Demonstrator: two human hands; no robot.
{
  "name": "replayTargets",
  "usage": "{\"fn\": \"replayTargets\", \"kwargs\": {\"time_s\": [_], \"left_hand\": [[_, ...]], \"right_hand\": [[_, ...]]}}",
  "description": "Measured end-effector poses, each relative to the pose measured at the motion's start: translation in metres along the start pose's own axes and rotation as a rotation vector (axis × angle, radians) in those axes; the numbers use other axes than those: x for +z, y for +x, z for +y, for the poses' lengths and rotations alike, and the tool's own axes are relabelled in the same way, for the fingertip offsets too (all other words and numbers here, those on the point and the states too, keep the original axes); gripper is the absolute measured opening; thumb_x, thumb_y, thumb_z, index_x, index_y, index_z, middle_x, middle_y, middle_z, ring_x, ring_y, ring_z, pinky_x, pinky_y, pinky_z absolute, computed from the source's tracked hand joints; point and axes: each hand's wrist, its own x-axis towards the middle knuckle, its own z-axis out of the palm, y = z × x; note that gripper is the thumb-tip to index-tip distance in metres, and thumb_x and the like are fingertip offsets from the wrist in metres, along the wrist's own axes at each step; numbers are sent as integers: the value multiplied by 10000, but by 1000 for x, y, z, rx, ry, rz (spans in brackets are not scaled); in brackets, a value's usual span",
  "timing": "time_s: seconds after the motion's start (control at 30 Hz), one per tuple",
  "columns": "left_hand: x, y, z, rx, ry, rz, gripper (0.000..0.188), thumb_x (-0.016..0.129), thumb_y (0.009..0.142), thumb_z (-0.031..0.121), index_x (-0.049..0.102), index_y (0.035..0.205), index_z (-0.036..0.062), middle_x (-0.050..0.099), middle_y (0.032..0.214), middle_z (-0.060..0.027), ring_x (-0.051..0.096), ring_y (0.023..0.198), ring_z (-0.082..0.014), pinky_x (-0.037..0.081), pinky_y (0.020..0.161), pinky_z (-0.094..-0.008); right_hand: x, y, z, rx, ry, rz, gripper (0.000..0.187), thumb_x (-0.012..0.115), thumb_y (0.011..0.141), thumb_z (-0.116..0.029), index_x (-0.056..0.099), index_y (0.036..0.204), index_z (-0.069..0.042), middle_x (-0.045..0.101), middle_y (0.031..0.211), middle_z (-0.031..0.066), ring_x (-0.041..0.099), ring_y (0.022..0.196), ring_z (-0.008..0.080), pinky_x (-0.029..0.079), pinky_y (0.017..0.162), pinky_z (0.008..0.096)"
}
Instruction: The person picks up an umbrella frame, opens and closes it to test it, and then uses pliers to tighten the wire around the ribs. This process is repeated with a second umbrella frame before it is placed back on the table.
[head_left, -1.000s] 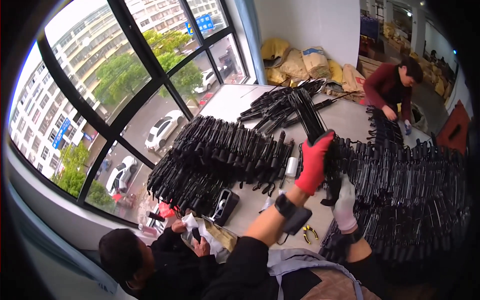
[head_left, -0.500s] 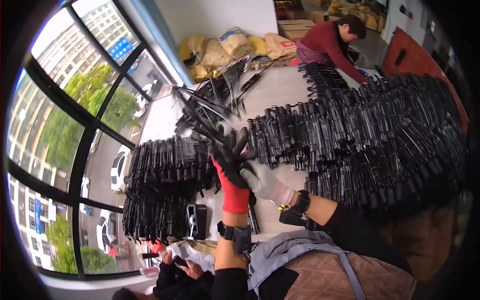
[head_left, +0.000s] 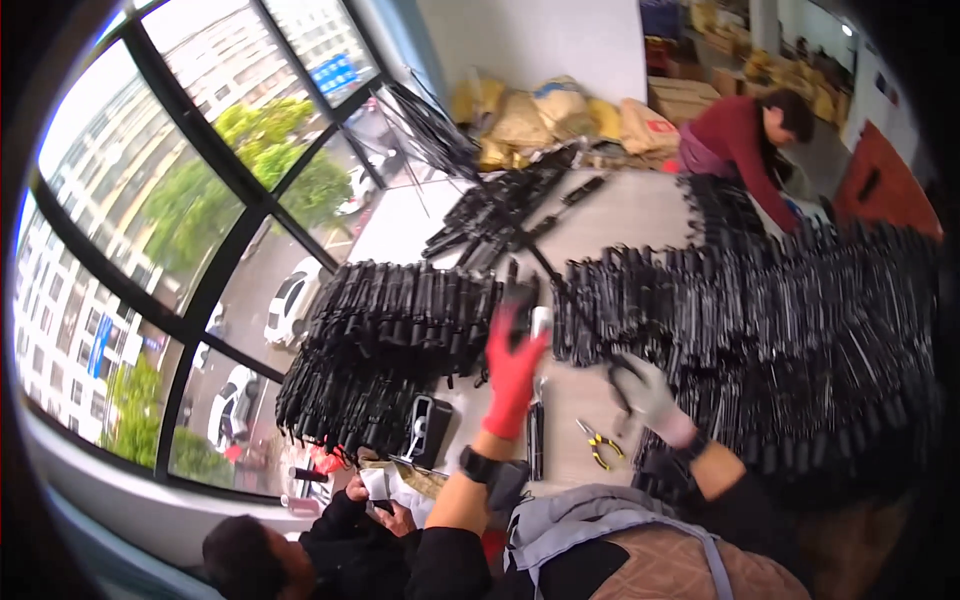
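My right hand (head_left: 648, 400), in a pale grey glove, is closed around the dark handle end of a black folding umbrella frame (head_left: 540, 262). Its thin shaft slants up and left, and the ribs fan out near the window. My left hand (head_left: 515, 365), in a red glove with black fingers, is raised beside the shaft. Its fingers are smeared by motion, with a small white piece (head_left: 541, 321) at the thumb. On the table between my hands lie pliers (head_left: 602, 446) with yellow-and-black handles and a folded black umbrella frame (head_left: 537, 440).
Stacks of black folded umbrella frames flank me, left (head_left: 390, 325) and right (head_left: 760, 320). More loose frames (head_left: 510, 205) lie at the far side. A black box (head_left: 429, 428) sits near the left stack. One person (head_left: 735, 150) works far right, another (head_left: 340, 550) sits lower left.
My hands, together half a second ago, are now apart, the right one moved right. The umbrella frame's ribs have swung up toward the window. The pliers now show fully; my view has shifted left.
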Motion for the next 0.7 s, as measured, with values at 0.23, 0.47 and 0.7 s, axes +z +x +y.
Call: {"fn": "replayTargets", "kwargs": {"time_s": [0.23, 0.47, 0.7], "left_hand": [[-84, 132, -31, -325, -792, -110, 762, 403, 879, 731, 466, 1279, 85, 594, 937, -80, 586, 753, -211, 514, 642, -391], [9, 122, 14, -496, -971, -4, 460, 590, 918, 479, 571, 1110, 61, 507, 659, 1, 518, 574, -159, 471, 550, -283], [64, 21, 21, -519, -1003, -333, 350, 514, 980, 374, 540, 1125, 56, 560, 750, -27, 564, 626, -155, 500, 561, -306]], "right_hand": [[-47, -118, 20, 42, 145, -235, 318, 489, 973, -262, 583, 926, 38, 540, 628, 24, 488, 519, 92, 370, 476, 237], [-24, -124, 3, 204, 187, 104, 315, 444, 997, -229, 585, 1028, 51, 555, 640, 35, 519, 564, 90, 392, 514, 239], [41, 4, 0, -456, -591, 306, 327, 554, 895, -24, 517, 1211, 55, 614, 808, 93, 576, 683, 220, 462, 594, 356]]}}
